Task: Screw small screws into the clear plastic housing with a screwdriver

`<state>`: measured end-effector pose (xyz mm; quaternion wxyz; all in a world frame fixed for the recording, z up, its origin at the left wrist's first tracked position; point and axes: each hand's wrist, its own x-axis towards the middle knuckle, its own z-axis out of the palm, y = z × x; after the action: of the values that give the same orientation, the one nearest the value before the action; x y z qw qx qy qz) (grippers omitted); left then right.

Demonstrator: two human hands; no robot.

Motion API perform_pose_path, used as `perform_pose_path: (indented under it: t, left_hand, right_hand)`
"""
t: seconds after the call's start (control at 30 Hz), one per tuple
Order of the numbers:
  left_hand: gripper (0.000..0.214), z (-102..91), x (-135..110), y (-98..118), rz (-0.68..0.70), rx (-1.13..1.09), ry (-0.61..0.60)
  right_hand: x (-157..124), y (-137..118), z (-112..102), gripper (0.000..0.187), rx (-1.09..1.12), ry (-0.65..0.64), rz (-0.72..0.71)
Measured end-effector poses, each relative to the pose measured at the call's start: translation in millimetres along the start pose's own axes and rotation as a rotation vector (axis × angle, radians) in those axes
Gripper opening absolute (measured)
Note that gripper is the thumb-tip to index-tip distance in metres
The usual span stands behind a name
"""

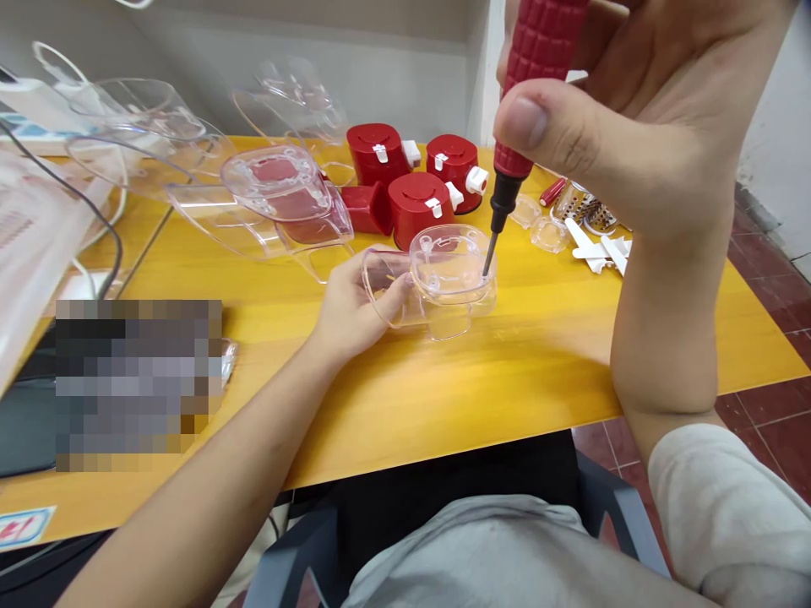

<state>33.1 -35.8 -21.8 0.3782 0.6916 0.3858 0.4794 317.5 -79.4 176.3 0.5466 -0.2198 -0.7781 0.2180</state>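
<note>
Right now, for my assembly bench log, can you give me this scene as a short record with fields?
Left hand: holds a clear plastic housing
Right hand: pinches a red-handled screwdriver, upright
Screwdriver tip: down at the housing's inner edge
Behind the hands: three red plastic housings with white clips, clear plastic covers
Right of the hands: metal graters, white plastic pieces
Work surface: yellow table
</note>
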Motion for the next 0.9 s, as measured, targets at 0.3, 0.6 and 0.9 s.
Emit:
perform_pose_path:
  t: [0.3,0.6,0.9]
  left_hand:
    - [0.057,3.1,0.3,3.0,-0.034,0.025,-0.018]
    - [0.047,5.3,-1.3,4.5,-0.013,0.030,-0.041]
    - [0.046,7.1,-0.7,9.2,-0.024,0.022,-0.035]
  right_hand:
    - [-2.3,-15.0,6.6,0.018,0.004,-0.016,0.098]
    - [-1.4,-4.5,7.6,0.055,-0.251,0.042,-0.014]
    - [0.7,-1.0,9.3,0.027,-0.076,0.051,0.048]
